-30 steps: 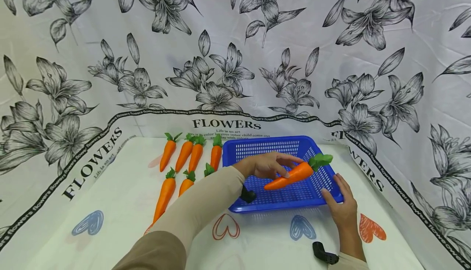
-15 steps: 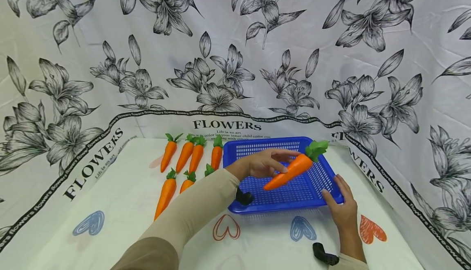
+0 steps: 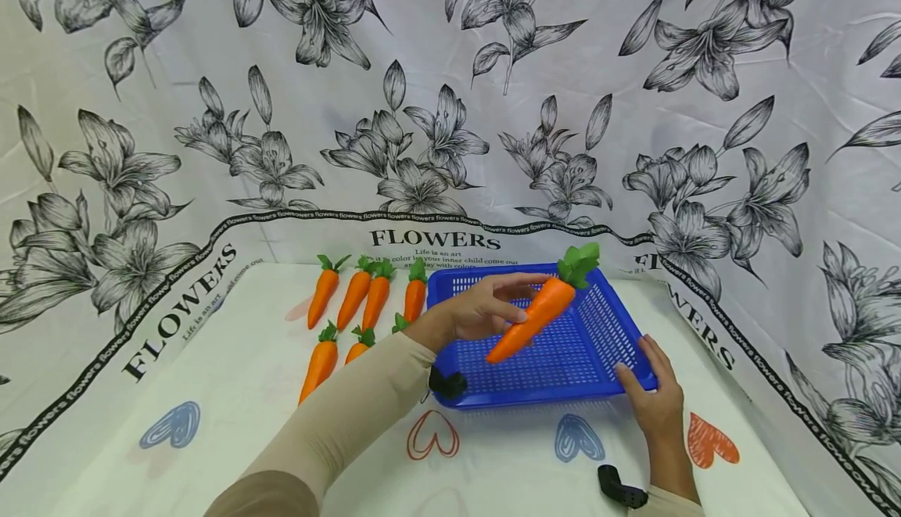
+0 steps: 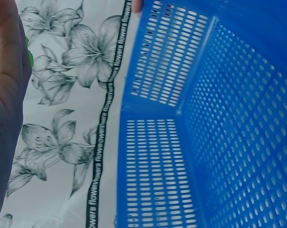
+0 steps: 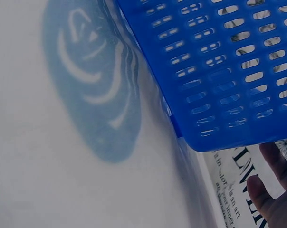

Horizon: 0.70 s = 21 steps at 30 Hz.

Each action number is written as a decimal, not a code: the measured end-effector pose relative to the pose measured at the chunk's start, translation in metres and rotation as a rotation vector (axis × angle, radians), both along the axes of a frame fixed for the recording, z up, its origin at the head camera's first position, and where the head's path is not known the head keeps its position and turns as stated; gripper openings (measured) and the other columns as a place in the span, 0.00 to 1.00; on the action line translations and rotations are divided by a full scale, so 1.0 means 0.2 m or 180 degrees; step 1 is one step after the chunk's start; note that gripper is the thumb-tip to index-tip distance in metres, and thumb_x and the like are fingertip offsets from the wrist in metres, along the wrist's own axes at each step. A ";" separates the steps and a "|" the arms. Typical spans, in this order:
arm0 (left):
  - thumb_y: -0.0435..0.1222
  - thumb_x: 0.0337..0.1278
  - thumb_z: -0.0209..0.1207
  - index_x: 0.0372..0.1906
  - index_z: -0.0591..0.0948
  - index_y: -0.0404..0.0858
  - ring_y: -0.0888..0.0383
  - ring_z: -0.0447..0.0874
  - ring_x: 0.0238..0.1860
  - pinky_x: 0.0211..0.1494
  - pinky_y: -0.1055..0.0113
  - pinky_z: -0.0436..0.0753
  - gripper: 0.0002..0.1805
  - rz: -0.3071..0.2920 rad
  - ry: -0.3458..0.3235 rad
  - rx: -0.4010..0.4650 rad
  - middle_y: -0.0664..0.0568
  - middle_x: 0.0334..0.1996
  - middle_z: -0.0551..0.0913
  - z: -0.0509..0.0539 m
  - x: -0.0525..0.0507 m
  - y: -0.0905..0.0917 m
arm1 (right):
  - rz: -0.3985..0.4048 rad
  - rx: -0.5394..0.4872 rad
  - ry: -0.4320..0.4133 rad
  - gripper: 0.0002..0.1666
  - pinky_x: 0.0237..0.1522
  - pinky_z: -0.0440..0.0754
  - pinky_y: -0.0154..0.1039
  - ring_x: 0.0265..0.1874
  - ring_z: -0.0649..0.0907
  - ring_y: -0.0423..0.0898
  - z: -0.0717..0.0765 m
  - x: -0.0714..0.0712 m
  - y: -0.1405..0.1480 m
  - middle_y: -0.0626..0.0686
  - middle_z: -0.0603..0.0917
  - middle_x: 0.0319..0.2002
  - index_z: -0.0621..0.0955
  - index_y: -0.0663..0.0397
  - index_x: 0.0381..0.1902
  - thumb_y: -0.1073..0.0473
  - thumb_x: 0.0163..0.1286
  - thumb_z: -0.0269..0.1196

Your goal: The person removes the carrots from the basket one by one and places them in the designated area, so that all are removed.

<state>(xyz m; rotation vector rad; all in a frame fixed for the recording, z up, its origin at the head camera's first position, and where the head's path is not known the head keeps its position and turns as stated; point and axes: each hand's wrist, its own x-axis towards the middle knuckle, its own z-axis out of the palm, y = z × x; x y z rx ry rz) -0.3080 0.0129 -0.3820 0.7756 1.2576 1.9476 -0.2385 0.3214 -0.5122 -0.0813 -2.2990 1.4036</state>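
My left hand (image 3: 482,310) holds an orange toy carrot (image 3: 538,315) with green leaves, pinching it above the blue plastic basket (image 3: 528,401). The carrot tilts, leaves up and to the right, tip down and to the left. At the front right corner of the basket is my right hand (image 3: 656,396), its thumb and fingers spread at the rim. In the right wrist view the fingers (image 5: 276,164) stand apart from the thumb near the basket's corner. Perforated walls and floor of the basket (image 4: 153,166) fill much of the left wrist view; only a sliver of carrot shows there.
Several more carrots (image 3: 323,298) lie in two rows on the white cloth left of the basket, some partly hidden by the left sleeve (image 3: 352,400). A flower-printed curtain (image 3: 422,141) stands behind. Black devices (image 3: 621,487) sit at both wrists.
My left hand has drawn back to the left with the carrot, whose leafy end has swung upward and left. The right hand and the basket have stayed in place.
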 end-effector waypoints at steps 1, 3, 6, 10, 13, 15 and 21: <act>0.23 0.56 0.56 0.72 0.65 0.40 0.44 0.76 0.53 0.49 0.47 0.80 0.36 0.0008 0.0009 0.0037 0.39 0.60 0.69 0.01 0.01 -0.01 | -0.0001 -0.0001 0.0001 0.36 0.67 0.53 0.58 0.71 0.57 0.50 0.00 0.00 0.00 0.48 0.61 0.72 0.68 0.50 0.71 0.51 0.66 0.63; 0.24 0.56 0.55 0.72 0.64 0.40 0.44 0.76 0.52 0.48 0.49 0.81 0.36 0.0021 0.0014 0.0112 0.39 0.60 0.69 0.02 0.03 -0.03 | -0.0002 -0.0005 0.0001 0.36 0.67 0.53 0.58 0.71 0.57 0.50 0.00 0.00 0.00 0.48 0.61 0.72 0.68 0.50 0.70 0.52 0.66 0.64; 0.24 0.56 0.57 0.73 0.62 0.39 0.45 0.76 0.51 0.46 0.50 0.82 0.37 0.0052 -0.0027 0.0251 0.40 0.60 0.69 0.03 0.05 -0.06 | -0.0005 -0.0029 -0.0023 0.36 0.67 0.53 0.57 0.71 0.57 0.49 0.00 0.00 0.00 0.48 0.61 0.72 0.68 0.48 0.71 0.52 0.66 0.64; 0.28 0.53 0.64 0.73 0.61 0.39 0.44 0.78 0.50 0.47 0.47 0.81 0.41 0.0117 -0.0058 0.0410 0.40 0.59 0.68 0.04 0.09 -0.09 | 0.0002 -0.0041 -0.0042 0.36 0.67 0.53 0.57 0.71 0.57 0.48 0.01 0.00 -0.01 0.46 0.61 0.72 0.68 0.46 0.71 0.51 0.66 0.64; 0.30 0.50 0.69 0.73 0.63 0.40 0.43 0.80 0.48 0.47 0.46 0.80 0.43 0.0194 -0.0040 0.0518 0.40 0.59 0.68 0.05 0.12 -0.11 | 0.0003 -0.0039 -0.0043 0.36 0.67 0.53 0.57 0.71 0.57 0.48 0.01 0.01 -0.01 0.47 0.61 0.72 0.68 0.47 0.71 0.51 0.66 0.63; 0.32 0.49 0.70 0.72 0.64 0.40 0.43 0.80 0.47 0.47 0.46 0.80 0.43 0.0233 -0.0010 0.0585 0.40 0.60 0.68 0.06 0.14 -0.12 | -0.0003 -0.0040 -0.0041 0.36 0.67 0.53 0.57 0.71 0.56 0.48 0.01 0.01 -0.01 0.47 0.61 0.72 0.68 0.47 0.71 0.51 0.66 0.63; 0.35 0.47 0.73 0.71 0.65 0.39 0.44 0.79 0.47 0.46 0.48 0.81 0.44 0.0325 0.0101 0.0735 0.41 0.58 0.69 0.10 0.20 -0.16 | -0.0007 -0.0044 -0.0040 0.36 0.68 0.53 0.55 0.71 0.57 0.47 0.00 0.01 -0.01 0.45 0.61 0.72 0.68 0.47 0.71 0.51 0.66 0.64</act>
